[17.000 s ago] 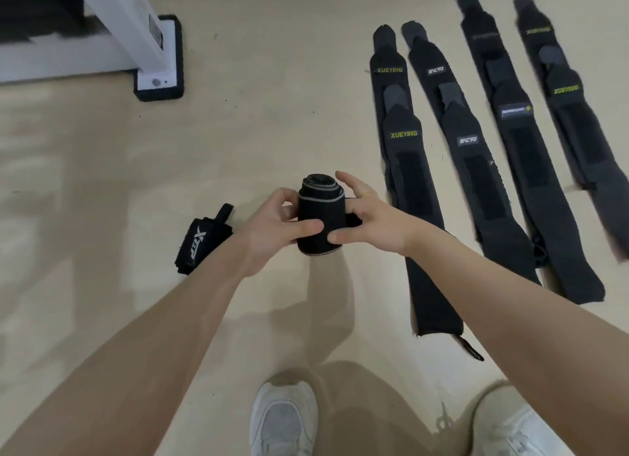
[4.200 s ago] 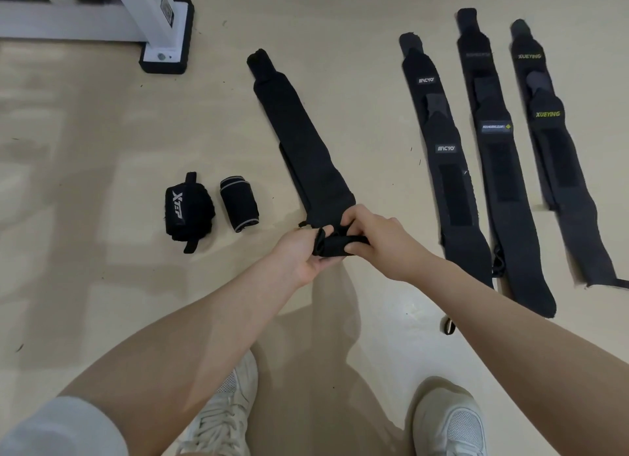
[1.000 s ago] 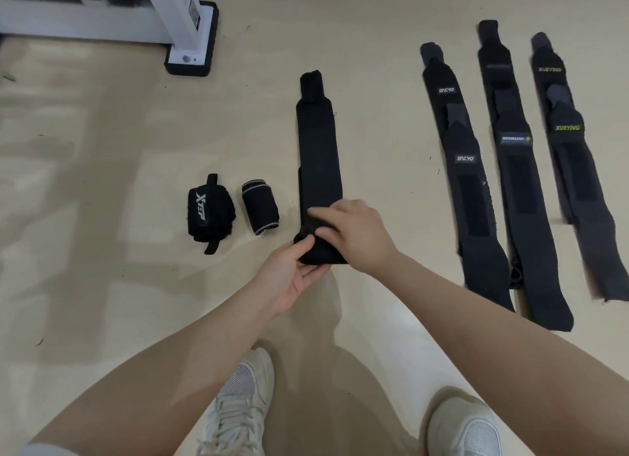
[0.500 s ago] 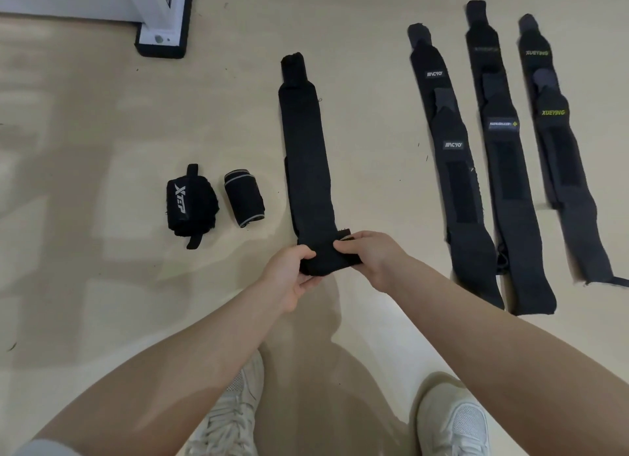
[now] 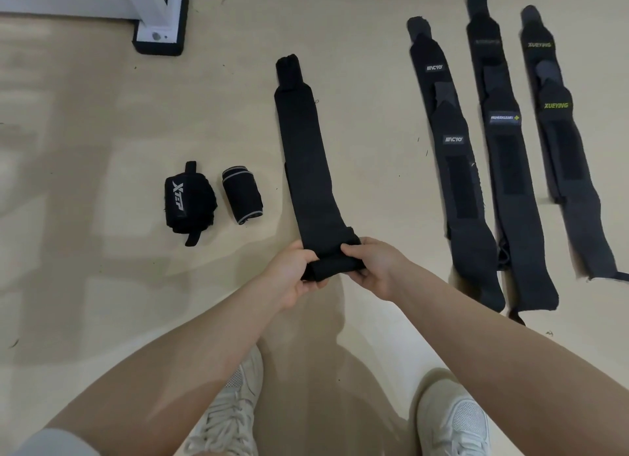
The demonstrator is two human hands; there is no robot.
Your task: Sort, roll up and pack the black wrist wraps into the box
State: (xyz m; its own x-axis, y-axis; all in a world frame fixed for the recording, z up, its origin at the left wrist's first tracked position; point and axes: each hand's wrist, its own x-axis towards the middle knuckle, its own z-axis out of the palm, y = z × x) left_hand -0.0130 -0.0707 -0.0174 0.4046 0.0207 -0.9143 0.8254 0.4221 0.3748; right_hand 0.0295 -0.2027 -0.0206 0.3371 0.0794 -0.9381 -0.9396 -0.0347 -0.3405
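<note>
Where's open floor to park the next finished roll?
Bare floor lies left of the Xtep roll, and between the wrap being rolled and the flat wraps. Tight spots: between the grey-edged roll and that wrap, and among the flat wraps, which nearly touch.

Soft, even indoor light brightening the pale floor (image 5: 102, 285), broad faint sheen patches glaring at left, a dim blurred shadow pooling beneath the arms, wide-angle lens bending the edges, labels on the far-right wraps (image 5: 558, 132) smearing slightly, shoes (image 5: 452, 421) softening.
</note>
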